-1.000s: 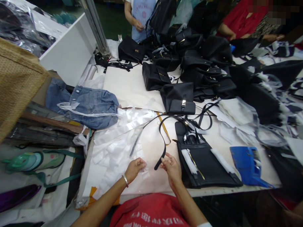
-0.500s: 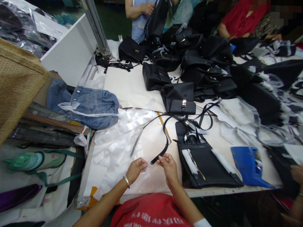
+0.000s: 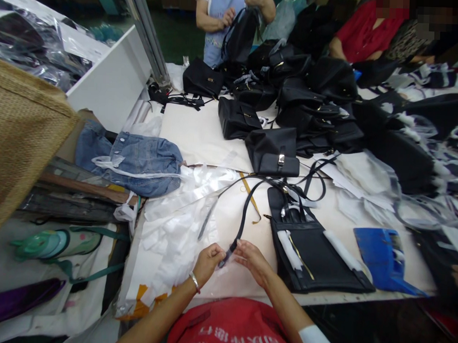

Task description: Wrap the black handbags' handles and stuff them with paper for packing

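The black strap (image 3: 243,217) ends between the two hands, its long axis slanting from low beside the left fingertips up past the right ones, then away toward the bag (image 3: 309,249). The left hand (image 3: 206,265), nearer the tip, seems pinched on it; the right hand (image 3: 255,261) touches higher, its grip impossible to tell.

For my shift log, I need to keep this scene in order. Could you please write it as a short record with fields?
Left hand: fingertips at the end of a black strap; exact grip unclear
Right hand: fingertips beside the same strap, near its end; exact grip unclear
Right of hands: black bag, lying flat; beyond it, blue object
Left side: denim item
Across table: co-worker handling dark backpack
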Demonstrator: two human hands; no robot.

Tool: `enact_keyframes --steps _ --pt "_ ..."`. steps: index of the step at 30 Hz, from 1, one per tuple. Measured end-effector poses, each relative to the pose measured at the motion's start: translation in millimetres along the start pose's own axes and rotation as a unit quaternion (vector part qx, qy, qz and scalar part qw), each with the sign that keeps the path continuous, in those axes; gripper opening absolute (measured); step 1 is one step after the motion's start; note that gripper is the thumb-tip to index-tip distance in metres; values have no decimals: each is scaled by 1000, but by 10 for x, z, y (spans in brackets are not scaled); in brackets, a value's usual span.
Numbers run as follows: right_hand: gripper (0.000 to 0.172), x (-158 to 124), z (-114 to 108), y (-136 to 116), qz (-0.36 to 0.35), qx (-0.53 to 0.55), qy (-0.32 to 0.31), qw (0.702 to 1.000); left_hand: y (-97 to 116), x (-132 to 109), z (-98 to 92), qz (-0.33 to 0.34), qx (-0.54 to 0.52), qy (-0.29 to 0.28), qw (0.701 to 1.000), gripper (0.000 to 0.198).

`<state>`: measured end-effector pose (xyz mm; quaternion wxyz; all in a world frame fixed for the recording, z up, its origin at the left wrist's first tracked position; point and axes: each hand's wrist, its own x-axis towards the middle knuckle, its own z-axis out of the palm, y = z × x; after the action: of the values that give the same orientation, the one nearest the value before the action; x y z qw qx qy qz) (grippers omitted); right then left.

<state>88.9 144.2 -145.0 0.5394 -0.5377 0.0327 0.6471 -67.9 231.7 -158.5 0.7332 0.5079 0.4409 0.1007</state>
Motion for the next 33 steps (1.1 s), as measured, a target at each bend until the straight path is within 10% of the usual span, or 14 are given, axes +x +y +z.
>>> enact_keyframes --steps 27,33 --pt "25 325 267 -239 -12 -25 -17 999 222 277 13 40 111 139 983 27" --pt "22 480 189 -367 -102 -69 68 990 295 423 146 27 111 146 983 28"
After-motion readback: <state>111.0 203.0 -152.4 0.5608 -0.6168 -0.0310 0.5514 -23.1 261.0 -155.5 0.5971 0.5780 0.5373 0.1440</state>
